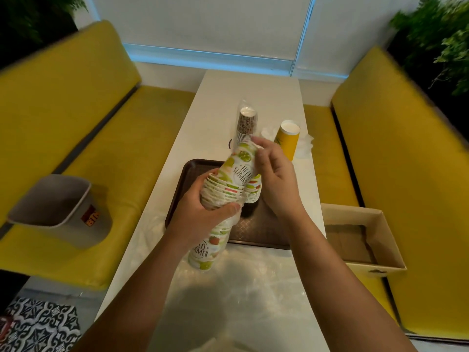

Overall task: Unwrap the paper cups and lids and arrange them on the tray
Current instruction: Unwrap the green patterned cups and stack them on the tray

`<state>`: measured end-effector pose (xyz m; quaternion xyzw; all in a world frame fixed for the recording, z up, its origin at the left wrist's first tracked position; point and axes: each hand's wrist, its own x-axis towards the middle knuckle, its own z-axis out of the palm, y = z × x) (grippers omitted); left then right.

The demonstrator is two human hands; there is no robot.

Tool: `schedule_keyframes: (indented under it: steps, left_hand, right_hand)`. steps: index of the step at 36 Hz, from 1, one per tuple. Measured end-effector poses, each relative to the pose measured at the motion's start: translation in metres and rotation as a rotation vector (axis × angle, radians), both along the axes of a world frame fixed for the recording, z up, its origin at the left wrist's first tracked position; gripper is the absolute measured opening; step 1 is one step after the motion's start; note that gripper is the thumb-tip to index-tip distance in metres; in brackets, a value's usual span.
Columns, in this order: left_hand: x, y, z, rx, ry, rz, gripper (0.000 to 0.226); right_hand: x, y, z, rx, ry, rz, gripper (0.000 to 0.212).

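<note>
Our left hand (203, 209) grips the fruit-print cup stack (238, 168) mid-length above the brown tray (256, 229). Its long axis tilts away, and our right hand (274, 174) pinches the far end.

Two bare arms, lower half of frame. Left forearm (142, 288): bare skin from bottom edge up to wrist, wide low down, thinner near wrist, smooth look. Right forearm (337, 275): same, bare from lower right up to wrist, bit blurry near corner. Left hand (200, 207), middle of frame: bare all over, thumb nail (236, 206) short and plain. Right hand (275, 176), just right of it: bare, back of hand smooth, knuckles (281, 158) small bumps in row, fingertips (256, 142) blurry
</note>
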<state>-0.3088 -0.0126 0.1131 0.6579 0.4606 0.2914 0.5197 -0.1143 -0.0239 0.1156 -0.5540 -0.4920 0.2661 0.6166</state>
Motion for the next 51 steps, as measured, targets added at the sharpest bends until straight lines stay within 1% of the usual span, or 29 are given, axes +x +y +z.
schedule_keyframes:
  steps: [2, 3, 6, 10, 11, 14, 16, 19, 24, 26, 28, 30, 34, 37, 39, 41, 43, 45, 49, 51]
  left_hand:
    - [-0.001, -0.003, 0.002, -0.002, -0.014, 0.012, 0.072]
    - [-0.001, -0.004, 0.003, -0.005, -0.026, 0.020, 0.076]
    - [-0.004, -0.005, 0.005, -0.010, -0.053, 0.047, 0.081]
    - [-0.004, -0.004, 0.007, -0.038, -0.080, 0.070, 0.082]
    - [-0.004, -0.003, 0.007, -0.046, -0.085, 0.078, 0.082]
    - [-0.005, -0.002, 0.007, -0.061, -0.096, 0.112, 0.082]
    - [-0.005, -0.001, 0.008, -0.069, -0.108, 0.134, 0.083]
    - [-0.004, 0.000, 0.008, -0.087, -0.133, 0.145, 0.084]
    - [-0.003, 0.000, 0.007, -0.101, -0.137, 0.134, 0.085]
    - [-0.004, 0.001, 0.006, -0.105, -0.131, 0.134, 0.087]
    - [-0.006, 0.002, 0.004, -0.111, -0.131, 0.134, 0.086]
    - [-0.008, 0.004, 0.002, -0.110, -0.127, 0.135, 0.084]
    - [-0.009, 0.006, 0.000, -0.099, -0.105, 0.136, 0.076]
    - [-0.010, 0.007, -0.002, -0.100, -0.097, 0.134, 0.077]
    - [-0.010, 0.009, -0.004, -0.102, -0.097, 0.134, 0.077]
    - [-0.010, 0.011, -0.005, -0.107, -0.098, 0.132, 0.076]
    - [-0.010, 0.013, -0.007, -0.111, -0.094, 0.132, 0.076]
    - [-0.009, 0.015, -0.008, -0.121, -0.091, 0.130, 0.078]
    - [-0.007, 0.018, -0.011, -0.130, -0.071, 0.123, 0.076]
    - [-0.005, 0.020, -0.011, -0.128, -0.068, 0.121, 0.073]
  right_hand:
    - [0.005, -0.005, 0.003, -0.021, 0.105, -0.048, 0.033]
    - [0.008, -0.008, 0.004, -0.037, 0.161, -0.045, 0.034]
    - [0.017, -0.016, 0.004, -0.080, 0.222, 0.005, 0.019]
    - [0.023, -0.025, 0.001, -0.108, 0.292, 0.097, 0.012]
    - [0.024, -0.026, 0.001, -0.112, 0.313, 0.118, 0.020]
    - [0.024, -0.033, 0.004, -0.141, 0.339, 0.197, 0.058]
    - [0.024, -0.038, 0.007, -0.164, 0.284, 0.245, 0.078]
    - [0.023, -0.044, 0.012, -0.203, 0.138, 0.312, 0.094]
    - [0.017, -0.045, 0.017, -0.235, -0.005, 0.415, 0.109]
    - [0.016, -0.043, 0.017, -0.225, -0.058, 0.407, 0.109]
    - [0.016, -0.037, 0.014, -0.209, -0.085, 0.348, 0.105]
    - [0.016, -0.028, 0.009, -0.169, -0.107, 0.242, 0.097]
    - [0.022, -0.006, -0.008, -0.077, -0.159, -0.041, 0.076]
    - [0.028, 0.015, -0.025, -0.092, -0.209, -0.233, 0.070]
    - [0.030, 0.028, -0.035, -0.139, -0.244, -0.307, 0.070]
    - [0.030, 0.038, -0.043, -0.154, -0.286, -0.332, 0.069]
    - [0.029, 0.044, -0.051, -0.144, -0.340, -0.323, 0.066]
    - [0.028, 0.050, -0.059, -0.176, -0.374, -0.309, 0.064]
    - [0.031, 0.062, -0.077, -0.303, -0.453, -0.263, 0.058]
    - [0.034, 0.065, -0.088, -0.386, -0.548, -0.197, 0.048]
